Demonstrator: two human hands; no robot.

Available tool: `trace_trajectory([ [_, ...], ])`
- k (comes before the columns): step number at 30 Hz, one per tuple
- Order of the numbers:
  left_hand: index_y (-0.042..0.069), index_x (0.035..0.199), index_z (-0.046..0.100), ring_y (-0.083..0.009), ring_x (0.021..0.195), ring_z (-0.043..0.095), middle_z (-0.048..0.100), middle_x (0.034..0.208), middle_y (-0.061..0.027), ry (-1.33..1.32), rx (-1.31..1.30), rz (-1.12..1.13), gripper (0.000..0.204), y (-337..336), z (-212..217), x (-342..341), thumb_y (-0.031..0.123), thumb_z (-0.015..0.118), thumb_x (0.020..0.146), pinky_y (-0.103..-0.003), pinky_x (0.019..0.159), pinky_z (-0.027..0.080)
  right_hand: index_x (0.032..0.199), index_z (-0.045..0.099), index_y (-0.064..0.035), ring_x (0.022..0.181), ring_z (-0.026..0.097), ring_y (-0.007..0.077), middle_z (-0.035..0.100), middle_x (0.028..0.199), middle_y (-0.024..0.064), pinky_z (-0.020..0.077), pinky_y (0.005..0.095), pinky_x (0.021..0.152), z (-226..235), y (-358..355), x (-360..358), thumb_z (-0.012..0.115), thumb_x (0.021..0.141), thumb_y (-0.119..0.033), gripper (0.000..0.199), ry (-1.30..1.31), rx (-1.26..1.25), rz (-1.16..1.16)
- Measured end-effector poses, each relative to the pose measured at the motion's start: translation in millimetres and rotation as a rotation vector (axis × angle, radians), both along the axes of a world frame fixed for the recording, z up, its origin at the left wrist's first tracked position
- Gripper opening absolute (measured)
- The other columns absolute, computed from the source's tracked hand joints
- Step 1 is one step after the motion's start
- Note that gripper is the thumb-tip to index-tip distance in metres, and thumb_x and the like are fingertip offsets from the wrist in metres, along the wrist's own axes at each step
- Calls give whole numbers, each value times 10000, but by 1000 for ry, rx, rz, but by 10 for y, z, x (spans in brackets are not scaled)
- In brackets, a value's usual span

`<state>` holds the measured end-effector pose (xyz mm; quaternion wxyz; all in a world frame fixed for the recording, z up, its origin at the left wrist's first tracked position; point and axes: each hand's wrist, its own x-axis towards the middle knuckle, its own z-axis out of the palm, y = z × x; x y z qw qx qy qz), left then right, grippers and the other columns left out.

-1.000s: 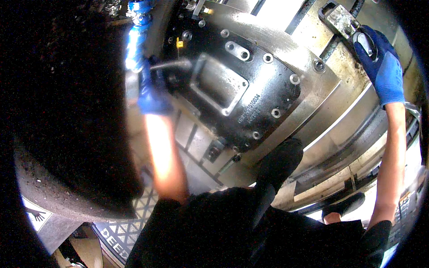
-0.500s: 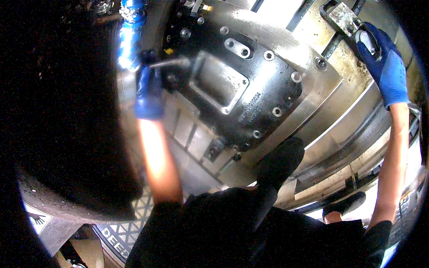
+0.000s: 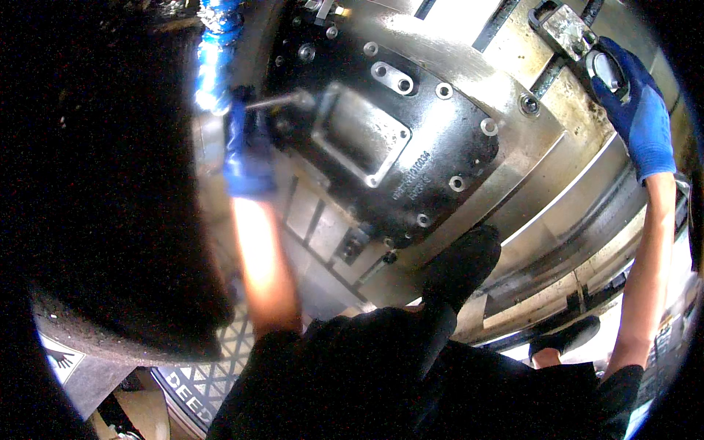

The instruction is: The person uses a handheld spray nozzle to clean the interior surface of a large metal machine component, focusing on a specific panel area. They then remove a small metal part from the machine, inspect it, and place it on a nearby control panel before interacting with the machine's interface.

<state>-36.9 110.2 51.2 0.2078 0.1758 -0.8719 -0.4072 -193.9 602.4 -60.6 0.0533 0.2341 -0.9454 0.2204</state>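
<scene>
My left hand (image 3: pixel 248 150), in a blue glove and smeared by motion, is closed on a thin metal rod (image 3: pixel 275 101). The rod points right across the upper left of a black metal plate (image 3: pixel 440 150) with bolt holes and a rectangular recess; its far tip is blurred. Out at the upper right, my right hand (image 3: pixel 636 106), also gloved in blue, curls around a rounded grey metal piece (image 3: pixel 603 70). That piece adjoins a flat metal block (image 3: pixel 565 31) with a dark slotted end, resting over the slotted metal bed. Whether the two are joined I cannot tell.
A large dark machine body (image 3: pixel 110 191) fills the left side, beside a shiny blue segmented hose (image 3: pixel 213 66). Around the plate lies a round metal table (image 3: pixel 539 143) with slots. My knee (image 3: pixel 469 264) bends over the plate's lower edge. A patterned mat (image 3: pixel 198 389) lies lower left.
My left hand has shifted very slightly, with the rod still in it. My right hand stays at the rounded metal piece. The whole view has moved a little.
</scene>
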Motion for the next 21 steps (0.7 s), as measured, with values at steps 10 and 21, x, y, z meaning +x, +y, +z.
trace_trajectory([
  [10,42,1252,564,-239,1146,564,613,1210,-128,64,550,178,322,-75,49,-1,157,580,952,-345,1013,451,1279,563,-142,1105,589,355,608,1216,153,474,389,937,-49,-9,-29,671,854,-294,464,4,-17,28],
  [21,13,1233,596,-216,1117,585,637,1202,-139,-396,-524,-142,342,-865,-541,363,179,580,934,-325,979,429,1280,566,-126,1124,584,346,609,1222,152,467,377,950,-16,21,-7,675,853,-279,467,-4,6,-2],
])
